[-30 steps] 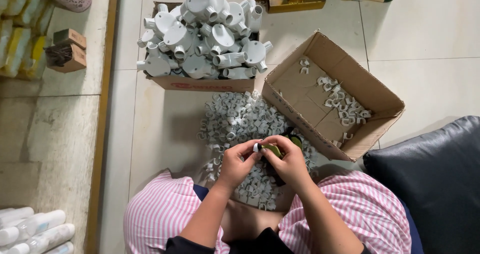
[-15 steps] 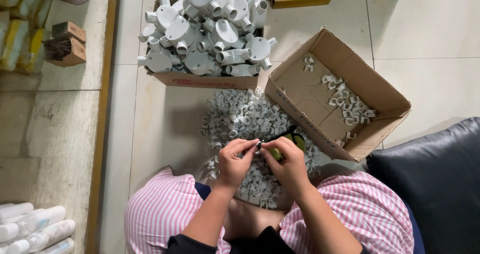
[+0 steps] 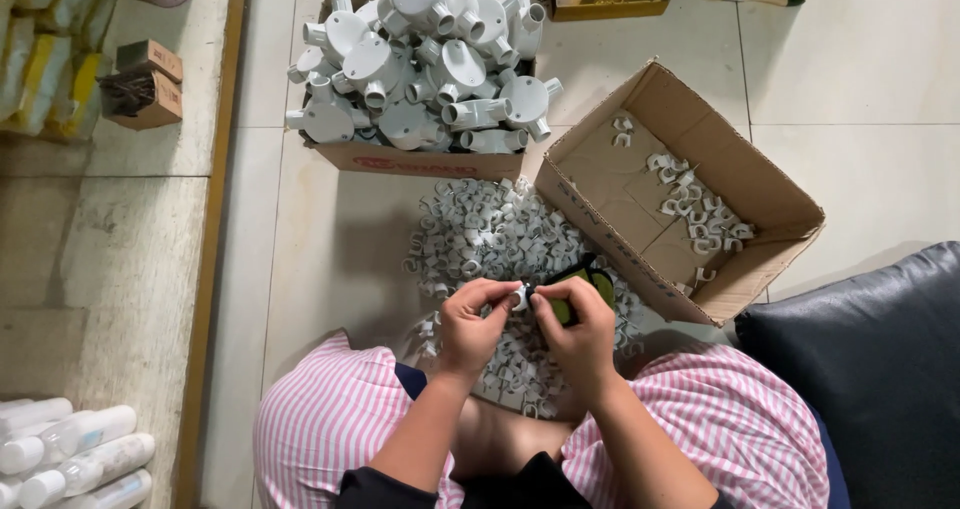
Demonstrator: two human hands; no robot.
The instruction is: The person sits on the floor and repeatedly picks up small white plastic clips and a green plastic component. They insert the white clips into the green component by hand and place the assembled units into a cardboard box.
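Head view: a small white plastic clip (image 3: 518, 297) is pinched between the fingertips of the left hand (image 3: 472, 321) and the right hand (image 3: 577, 324), both grips closed on it, just above the lap. A green-and-black tool (image 3: 578, 281) is also clasped in the right hand, its tip laid against the clip. The clip is seen as a short, rounded, C-shaped piece of pale grey-white plastic, mostly hidden by the fingers.

Directly beneath the two hands, a heap of loose clips (image 3: 490, 244) of the same kind is spread on the tiled floor (image 3: 330, 259); they are too many and too overlapped to be counted. To the right of the heap, one open cardboard box (image 3: 740, 184) is set at a slant, with roughly two dozen clips (image 3: 695, 214) scattered in it. Beyond the heap, a second cardboard box (image 3: 420, 161) is piled over its rim with large grey round junction fittings (image 3: 425, 54), about a dozen and a half visible. Pink-and-white striped trousers (image 3: 330, 429) are seen at the knees, and a dark cushion (image 3: 870, 369) lies at the right.
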